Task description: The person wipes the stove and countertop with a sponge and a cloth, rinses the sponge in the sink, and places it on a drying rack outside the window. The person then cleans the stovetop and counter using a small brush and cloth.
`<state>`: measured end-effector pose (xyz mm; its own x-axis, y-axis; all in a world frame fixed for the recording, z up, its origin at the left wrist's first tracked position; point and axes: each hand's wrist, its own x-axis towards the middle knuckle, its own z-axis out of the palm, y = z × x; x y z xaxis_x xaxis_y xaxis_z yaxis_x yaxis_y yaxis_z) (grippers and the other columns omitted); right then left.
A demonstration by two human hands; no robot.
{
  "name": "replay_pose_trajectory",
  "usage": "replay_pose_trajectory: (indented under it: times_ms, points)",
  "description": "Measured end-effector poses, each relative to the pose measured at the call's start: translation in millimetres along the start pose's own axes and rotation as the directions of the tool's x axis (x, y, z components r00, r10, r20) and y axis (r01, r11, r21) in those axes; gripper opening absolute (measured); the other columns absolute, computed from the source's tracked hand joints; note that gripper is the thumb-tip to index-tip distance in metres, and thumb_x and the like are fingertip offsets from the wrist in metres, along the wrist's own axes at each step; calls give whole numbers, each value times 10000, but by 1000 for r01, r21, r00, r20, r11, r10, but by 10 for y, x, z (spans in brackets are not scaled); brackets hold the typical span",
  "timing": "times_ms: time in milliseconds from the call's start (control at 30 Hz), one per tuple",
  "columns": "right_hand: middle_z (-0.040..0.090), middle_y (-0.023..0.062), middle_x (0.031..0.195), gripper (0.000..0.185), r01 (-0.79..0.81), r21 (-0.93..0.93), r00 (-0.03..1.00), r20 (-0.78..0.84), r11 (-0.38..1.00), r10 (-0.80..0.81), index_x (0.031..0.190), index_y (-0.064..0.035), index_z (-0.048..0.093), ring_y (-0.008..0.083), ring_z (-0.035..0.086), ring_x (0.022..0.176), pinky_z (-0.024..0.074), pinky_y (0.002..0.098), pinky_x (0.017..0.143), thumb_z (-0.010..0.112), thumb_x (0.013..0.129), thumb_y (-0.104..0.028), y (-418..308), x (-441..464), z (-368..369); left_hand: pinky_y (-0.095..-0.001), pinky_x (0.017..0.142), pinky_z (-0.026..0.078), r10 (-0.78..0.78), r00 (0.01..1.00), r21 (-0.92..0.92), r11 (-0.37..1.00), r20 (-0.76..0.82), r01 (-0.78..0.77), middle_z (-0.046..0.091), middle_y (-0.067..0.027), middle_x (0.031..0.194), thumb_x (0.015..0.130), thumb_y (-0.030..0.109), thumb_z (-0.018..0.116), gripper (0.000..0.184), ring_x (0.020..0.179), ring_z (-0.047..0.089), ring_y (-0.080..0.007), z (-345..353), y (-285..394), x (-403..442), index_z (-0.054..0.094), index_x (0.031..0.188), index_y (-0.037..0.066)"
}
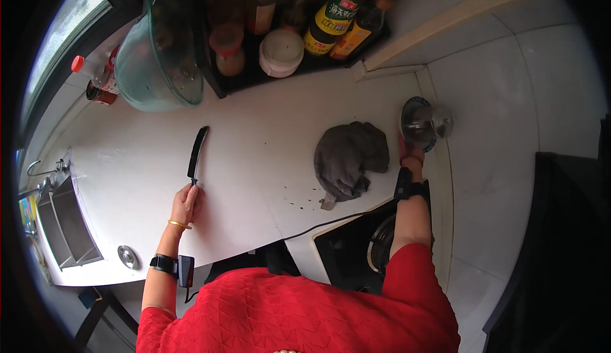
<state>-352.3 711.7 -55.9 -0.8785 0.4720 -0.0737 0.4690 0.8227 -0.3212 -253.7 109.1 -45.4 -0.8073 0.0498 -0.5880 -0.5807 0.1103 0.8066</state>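
Observation:
My left hand [186,204] is closed around the handle of a long, narrow black brush [198,152], held over the white counter with its tip pointing away from me. At the far right, my right hand [412,152] is at the near side of a dark-rimmed dish [413,109]. A clear, rounded glass vessel [439,122] is at the dish, blurred. My right fingers are mostly hidden, so their grip does not show. A crumpled dark grey cloth [351,159] lies left of my right hand, with small dark crumbs [303,201] beside it.
A black rack [219,85] at the back holds bottles and jars. A greenish clear bowl [159,79] stands left of it. The sink [69,229] is at the left, with a round metal drain cover [128,257] nearby. A cable [324,224] runs toward the stove [347,251].

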Motion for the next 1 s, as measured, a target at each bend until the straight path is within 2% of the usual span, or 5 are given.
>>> replay_pose_trajectory:
  times_ms: [200,333,533,633,1000]
  points:
    - [620,165,972,403,60,494,973,-223,868,60,1010,0,595,283,593,901,445,322,775,648,761,-312,917,-15,455,-225,292,207,-17,1000,-2,1000,26,17,354,32,462,919,329,399,342,316,286,-59,-9,-34,27,495,756,44]
    - [613,154,997,371,-216,136,918,-309,967,249,920,4,633,261,595,893,450,320,788,632,769,-335,356,-272,195,-229,287,210,25,1000,24,999,16,-26,363,28,454,919,322,400,339,309,290,-62,-28,-98,50,496,753,42]
    - [622,121,875,337,182,-615,963,270,767,-12,984,-6,597,251,588,817,463,322,747,540,805,-286,-281,-392,83,-234,279,208,13,1000,52,999,14,-14,350,25,428,920,310,395,333,292,279,-67,5,-5,29,498,753,42]
    - [617,119,921,277,-128,347,978,-110,929,176,948,-56,611,287,586,841,456,376,743,519,777,-253,-497,-451,260,-232,281,205,8,1000,27,1000,26,-9,348,26,425,921,308,392,330,291,275,-64,-12,-36,30,498,758,41]
    - [568,99,1077,239,334,-604,889,-54,724,-455,973,-63,618,264,484,1028,399,356,847,476,810,-167,-854,-294,-208,-230,295,183,37,999,18,999,13,-37,333,35,428,919,308,402,319,305,262,-55,21,-19,32,493,766,43]
